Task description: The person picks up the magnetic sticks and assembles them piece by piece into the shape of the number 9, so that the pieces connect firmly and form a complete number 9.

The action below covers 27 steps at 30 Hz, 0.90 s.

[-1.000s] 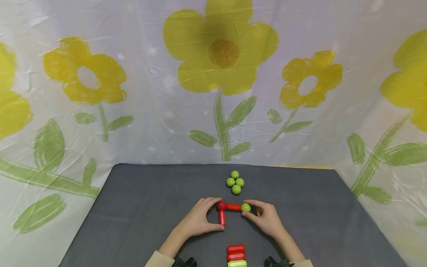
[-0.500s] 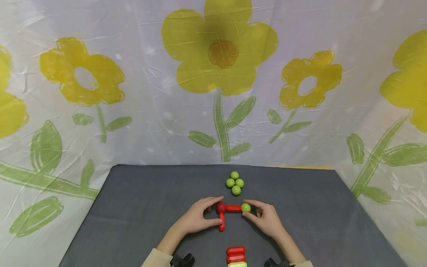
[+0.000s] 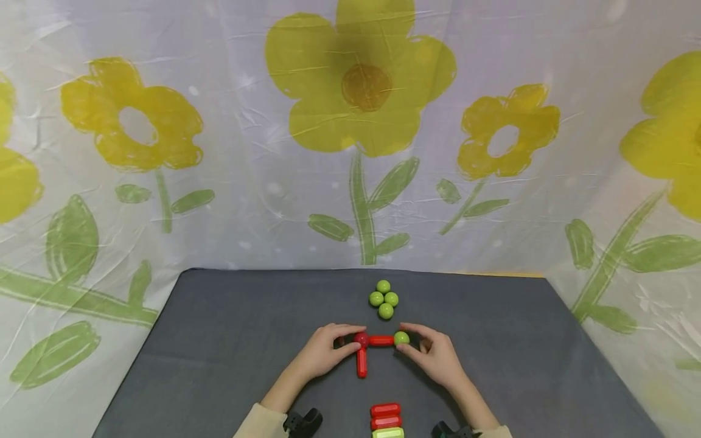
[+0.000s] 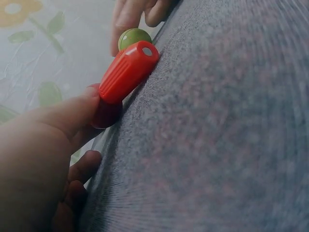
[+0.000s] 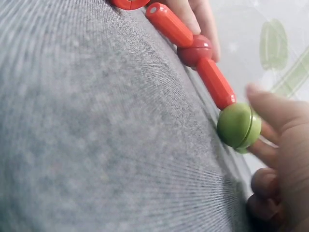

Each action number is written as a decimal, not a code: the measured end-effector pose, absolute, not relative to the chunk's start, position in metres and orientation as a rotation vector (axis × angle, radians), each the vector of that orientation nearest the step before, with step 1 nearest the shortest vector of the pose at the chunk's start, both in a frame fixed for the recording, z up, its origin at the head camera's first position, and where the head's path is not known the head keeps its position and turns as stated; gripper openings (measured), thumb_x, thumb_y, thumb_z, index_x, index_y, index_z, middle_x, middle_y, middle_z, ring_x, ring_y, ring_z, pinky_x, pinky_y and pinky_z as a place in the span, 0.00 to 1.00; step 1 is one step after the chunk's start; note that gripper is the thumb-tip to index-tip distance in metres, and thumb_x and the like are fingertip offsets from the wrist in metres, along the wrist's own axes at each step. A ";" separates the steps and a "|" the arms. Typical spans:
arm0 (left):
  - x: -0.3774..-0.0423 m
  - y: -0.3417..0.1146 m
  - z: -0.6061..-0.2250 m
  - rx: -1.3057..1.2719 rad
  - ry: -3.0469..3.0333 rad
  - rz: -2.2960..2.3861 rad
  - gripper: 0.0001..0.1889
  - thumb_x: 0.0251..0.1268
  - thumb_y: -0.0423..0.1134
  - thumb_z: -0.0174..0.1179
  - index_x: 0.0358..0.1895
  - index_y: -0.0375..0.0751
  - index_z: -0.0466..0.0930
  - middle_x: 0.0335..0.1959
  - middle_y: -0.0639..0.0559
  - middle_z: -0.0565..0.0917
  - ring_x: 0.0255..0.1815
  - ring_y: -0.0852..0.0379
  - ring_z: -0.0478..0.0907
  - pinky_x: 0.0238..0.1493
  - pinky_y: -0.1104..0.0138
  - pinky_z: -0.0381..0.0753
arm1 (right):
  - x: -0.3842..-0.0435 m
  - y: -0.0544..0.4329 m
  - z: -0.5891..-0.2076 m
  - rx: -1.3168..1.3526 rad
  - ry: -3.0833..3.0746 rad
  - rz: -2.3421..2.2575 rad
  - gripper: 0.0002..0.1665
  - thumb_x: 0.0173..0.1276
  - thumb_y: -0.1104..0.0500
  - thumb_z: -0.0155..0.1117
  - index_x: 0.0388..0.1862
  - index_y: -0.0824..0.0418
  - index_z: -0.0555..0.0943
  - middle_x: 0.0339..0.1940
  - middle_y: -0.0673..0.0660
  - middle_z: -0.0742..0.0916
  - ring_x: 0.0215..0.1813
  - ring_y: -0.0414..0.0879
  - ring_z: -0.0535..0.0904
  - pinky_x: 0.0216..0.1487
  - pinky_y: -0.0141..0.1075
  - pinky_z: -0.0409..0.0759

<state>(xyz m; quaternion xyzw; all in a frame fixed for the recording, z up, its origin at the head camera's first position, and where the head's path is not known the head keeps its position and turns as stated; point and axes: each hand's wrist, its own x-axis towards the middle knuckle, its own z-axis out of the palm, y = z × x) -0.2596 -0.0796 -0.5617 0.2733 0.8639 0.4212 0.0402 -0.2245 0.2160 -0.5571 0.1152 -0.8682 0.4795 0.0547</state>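
Observation:
Two red toy rods with metal-tipped ends meet at a dark red ball point(image 3: 361, 339) in an L shape. One rod point(image 3: 362, 363) points toward me, and the other rod point(image 3: 381, 340) runs right to a green ball point(image 3: 401, 338). My left hand point(image 3: 324, 351) pinches the red ball between thumb and fingers. Around the green ball sits my right hand point(image 3: 435, 354), its fingers loosely bent. In the right wrist view, a gap shows between the blurred thumb point(image 5: 270, 104) and that green ball; other fingers are close behind it.
Several green balls point(image 3: 386, 311) form a cluster farther back on the dark grey table point(image 3: 263, 304). Near the front edge lie two red rods point(image 3: 386, 409) and a light green rod point(image 3: 387, 433). A flowered cloth point(image 3: 263, 201) hangs behind the table.
My left thumb has moved up from the near rod to the red ball, leaving that rod uncovered. My right index finger has shifted slightly away from the green ball.

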 end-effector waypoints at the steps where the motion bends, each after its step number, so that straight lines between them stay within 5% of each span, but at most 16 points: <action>1: -0.259 -0.080 -0.562 0.833 2.647 1.292 0.20 0.76 0.51 0.67 0.66 0.55 0.86 0.55 0.58 0.89 0.35 0.64 0.73 0.41 0.66 0.74 | -0.225 0.216 -0.556 0.350 -2.605 1.489 0.28 0.65 0.52 0.82 0.62 0.57 0.88 0.25 0.50 0.87 0.12 0.30 0.56 0.15 0.29 0.60; 6: -0.259 -0.080 -0.562 0.827 2.645 1.300 0.20 0.76 0.51 0.66 0.67 0.55 0.86 0.56 0.58 0.89 0.36 0.64 0.74 0.42 0.65 0.74 | -0.231 0.211 -0.547 0.353 -2.528 1.545 0.26 0.67 0.55 0.80 0.63 0.60 0.87 0.52 0.56 0.92 0.10 0.31 0.55 0.14 0.30 0.60; 27: -0.259 -0.082 -0.562 0.805 2.635 1.344 0.20 0.77 0.49 0.66 0.67 0.53 0.86 0.55 0.56 0.88 0.34 0.65 0.75 0.38 0.67 0.75 | -0.278 0.188 -0.536 0.283 -2.595 1.485 0.26 0.63 0.59 0.83 0.60 0.58 0.89 0.54 0.57 0.92 0.11 0.35 0.54 0.17 0.30 0.59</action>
